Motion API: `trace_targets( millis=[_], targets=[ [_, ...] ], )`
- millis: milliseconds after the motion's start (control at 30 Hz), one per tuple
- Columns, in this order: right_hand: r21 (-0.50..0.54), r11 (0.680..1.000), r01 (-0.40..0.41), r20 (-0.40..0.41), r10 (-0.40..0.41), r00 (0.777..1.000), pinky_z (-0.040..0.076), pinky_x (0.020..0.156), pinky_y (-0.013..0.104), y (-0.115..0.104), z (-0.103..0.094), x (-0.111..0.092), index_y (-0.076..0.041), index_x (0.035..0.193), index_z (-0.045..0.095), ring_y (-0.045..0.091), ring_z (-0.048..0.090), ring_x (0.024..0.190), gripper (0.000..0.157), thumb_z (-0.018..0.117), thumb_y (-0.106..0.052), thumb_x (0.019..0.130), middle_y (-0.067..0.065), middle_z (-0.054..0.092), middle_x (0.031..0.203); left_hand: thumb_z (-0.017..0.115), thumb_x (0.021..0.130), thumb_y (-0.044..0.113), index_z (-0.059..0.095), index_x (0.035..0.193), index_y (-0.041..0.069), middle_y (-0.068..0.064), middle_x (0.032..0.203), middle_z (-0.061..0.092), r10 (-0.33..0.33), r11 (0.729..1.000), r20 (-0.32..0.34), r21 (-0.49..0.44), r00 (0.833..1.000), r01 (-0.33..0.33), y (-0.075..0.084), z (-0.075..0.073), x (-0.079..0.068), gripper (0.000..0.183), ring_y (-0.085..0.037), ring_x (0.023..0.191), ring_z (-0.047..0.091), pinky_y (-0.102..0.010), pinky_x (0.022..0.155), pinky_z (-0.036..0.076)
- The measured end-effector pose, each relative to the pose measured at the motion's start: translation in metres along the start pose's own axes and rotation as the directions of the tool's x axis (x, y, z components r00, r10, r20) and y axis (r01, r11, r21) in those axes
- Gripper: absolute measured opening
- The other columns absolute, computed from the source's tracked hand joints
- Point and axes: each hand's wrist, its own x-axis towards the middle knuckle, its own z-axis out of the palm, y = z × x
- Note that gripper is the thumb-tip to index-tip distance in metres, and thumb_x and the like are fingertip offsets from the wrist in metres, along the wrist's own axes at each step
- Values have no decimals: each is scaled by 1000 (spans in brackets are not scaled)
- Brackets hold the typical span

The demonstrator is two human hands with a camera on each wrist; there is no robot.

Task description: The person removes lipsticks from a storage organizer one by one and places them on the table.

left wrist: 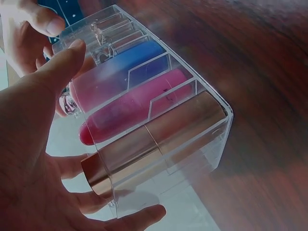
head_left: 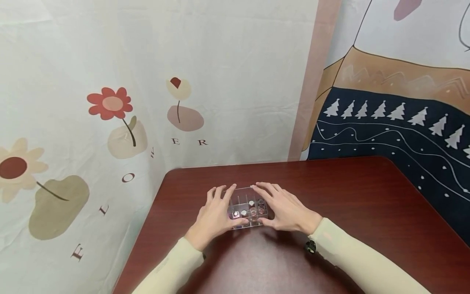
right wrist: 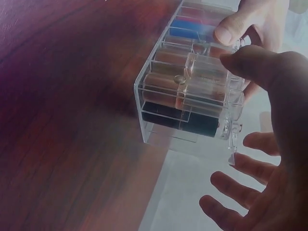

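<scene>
A clear plastic lipstick organizer (head_left: 243,227) with small compartments stands on the table between both hands. My left hand (head_left: 214,213) holds its left side, thumb along the front and fingers reaching toward the back. The right hand (head_left: 290,211) grips the right side, its thumb at the front and index fingertip at the far corner; the other fingers are spread. In the left wrist view, a gold tube (left wrist: 156,139), a pink-red tube (left wrist: 134,107) and a blue-and-pink tube (left wrist: 120,70) fill its slots. A dark tube (right wrist: 180,118) sits in an end slot in the right wrist view.
The reddish-brown wooden table (head_left: 349,196) extends around the organizer. Behind it hangs a pale cloth with printed flowers (head_left: 111,103), and to the right a dark blue cloth with white trees (head_left: 398,112). A black band (head_left: 310,246) sits at the right wrist.
</scene>
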Motion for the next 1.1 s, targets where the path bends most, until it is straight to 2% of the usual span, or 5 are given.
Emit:
trace_targets(
  millis=[200, 367, 633, 867, 1100],
  targets=[
    [-4, 1000, -24, -14, 24, 1000, 67, 107, 54, 9, -1, -3, -13, 175, 52, 31, 67, 140, 102, 99, -46, 92, 9, 57, 168, 99, 82, 73, 40, 181, 29, -18, 177, 50, 29, 1000, 5, 0, 1000, -29, 8, 4, 5, 124, -53, 165, 43, -65, 80, 71],
    [5, 999, -36, -16, 36, 999, 68, 104, 52, 15, -6, -8, -14, 173, 55, 30, 67, 139, 100, 100, -48, 90, 8, 60, 164, 99, 82, 74, 39, 182, 28, -17, 178, 49, 58, 998, 7, -4, 998, -58, 11, 6, 9, 125, -53, 166, 43, -64, 80, 72],
    [14, 998, -53, -27, 54, 998, 69, 101, 51, 22, -11, -14, -18, 171, 57, 28, 67, 137, 100, 102, -47, 87, 7, 63, 160, 103, 81, 66, 41, 181, 27, -20, 178, 48, 110, 993, 8, -42, 994, -110, 7, 3, 11, 124, -48, 165, 48, -65, 90, 72],
    [17, 998, -63, -34, 64, 997, 68, 102, 51, 30, -17, -22, -17, 170, 59, 28, 68, 135, 99, 103, -45, 86, 6, 64, 158, 105, 83, 57, 44, 180, 27, -16, 174, 52, 132, 989, -12, -69, 991, -132, -1, -3, 5, 119, -41, 156, 56, -61, 90, 72],
    [38, 994, -105, 6, 104, 995, 68, 104, 53, 38, -23, -31, -20, 172, 56, 28, 66, 139, 101, 103, -46, 86, 5, 61, 161, 105, 86, 52, 49, 176, 24, -11, 162, 60, 167, 984, -20, -59, 986, -168, -5, -2, 4, 109, -36, 140, 66, -55, 92, 71]
  ],
)
